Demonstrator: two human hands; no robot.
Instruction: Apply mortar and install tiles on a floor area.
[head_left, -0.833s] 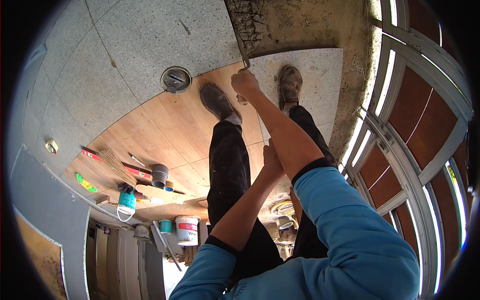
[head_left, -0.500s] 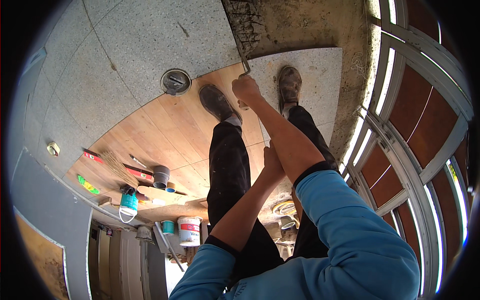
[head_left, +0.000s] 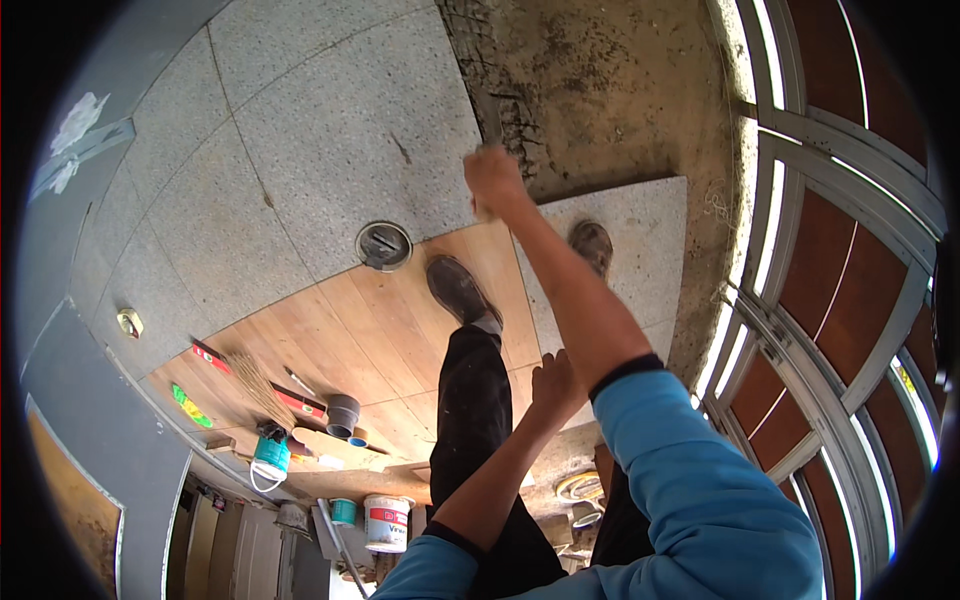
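Observation:
My right hand [head_left: 493, 178] is closed round the handle of a trowel-like tool, reaching over the seam between terrazzo tiles [head_left: 350, 120] and a bare, rough concrete strip [head_left: 620, 90]. The tool's metal end is blurred and mostly hidden. My left hand [head_left: 555, 385] is lower, beside my right forearm, with curled fingers; anything within them cannot be made out. My shoes stand on wood-look planks [head_left: 365, 335] and a separate pale slab [head_left: 640, 240]. A round metal container with dark contents [head_left: 383, 245] lies left of my left shoe.
Red levels [head_left: 205, 353], a straw broom [head_left: 255, 385], a grey pipe piece [head_left: 343, 415] and a turquoise bucket [head_left: 270, 455] lie at left. A white bucket [head_left: 385, 520] is behind me. A metal-framed door with brown panels [head_left: 820, 300] runs along the right; a grey wall [head_left: 90, 420] bounds the left.
The view has tilted, so the floor, shoes and objects sit lower in the picture. My right hand has moved farther forward along the seam, and my left hand shows more beside the forearm.

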